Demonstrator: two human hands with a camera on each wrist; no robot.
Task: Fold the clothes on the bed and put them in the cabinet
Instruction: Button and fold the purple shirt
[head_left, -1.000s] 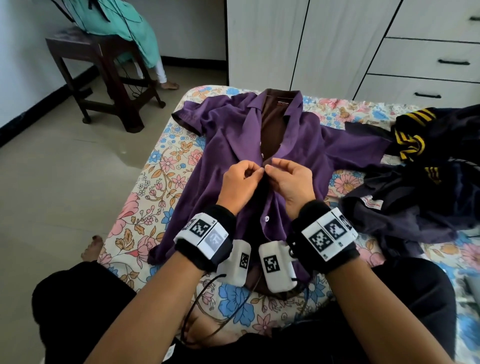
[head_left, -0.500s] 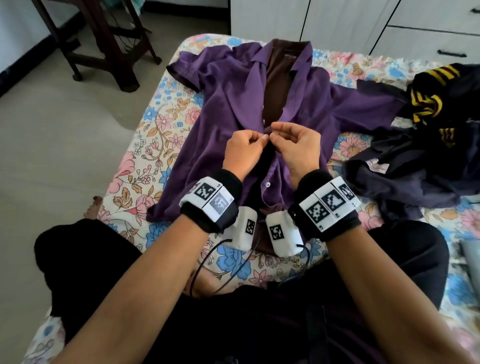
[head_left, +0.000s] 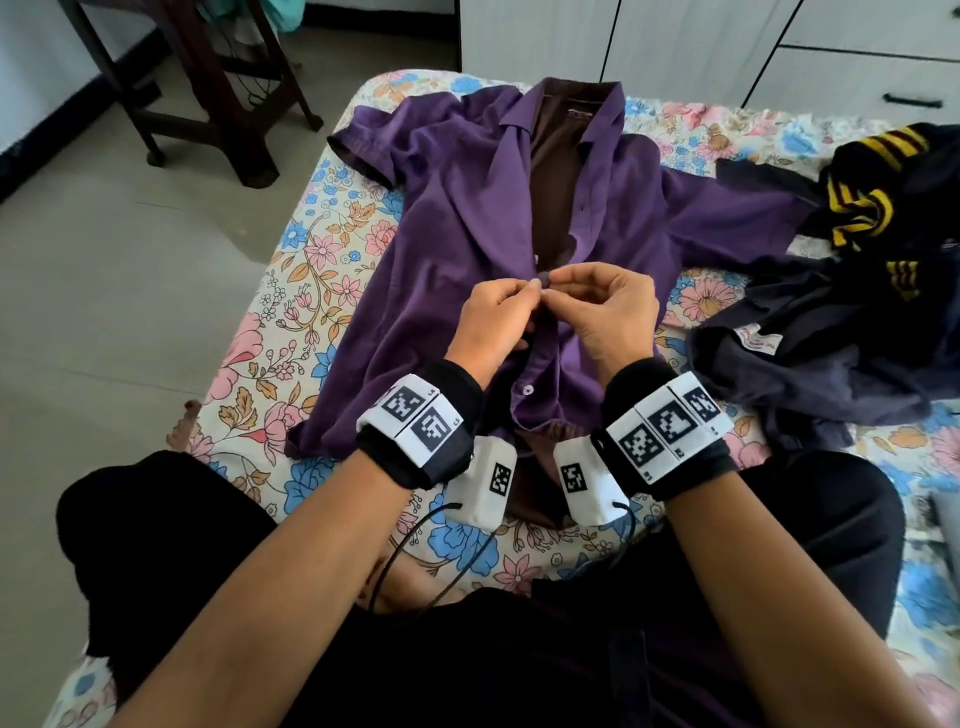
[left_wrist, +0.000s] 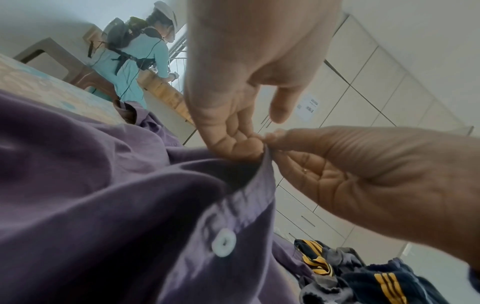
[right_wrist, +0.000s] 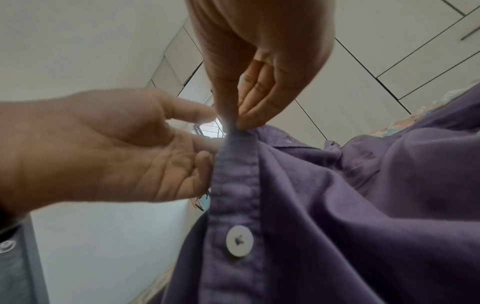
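Note:
A purple shirt (head_left: 457, 244) lies face up on the bed, collar toward the cabinet, with its brown lining showing at the open neck. My left hand (head_left: 530, 292) and right hand (head_left: 555, 291) meet over mid chest, and each pinches the front placket there. In the left wrist view my left hand (left_wrist: 246, 148) grips the fabric edge against my right hand (left_wrist: 275, 139). In the right wrist view my right hand (right_wrist: 235, 125) pinches the top of the placket (right_wrist: 236, 176), and my left hand (right_wrist: 205, 152) touches its side. A white button (head_left: 528, 389) below the hands is fastened.
A heap of dark clothes (head_left: 831, 338) with yellow stripes lies on the right of the floral bedsheet (head_left: 291, 291). White cabinet doors and drawers (head_left: 675, 41) stand beyond the bed. A dark wooden stool (head_left: 208, 93) is at the far left, with a person in teal (left_wrist: 135, 61) beside it.
The head view has tilted down and drawn closer. Both hands stay together on the placket at mid chest, with only small finger movements.

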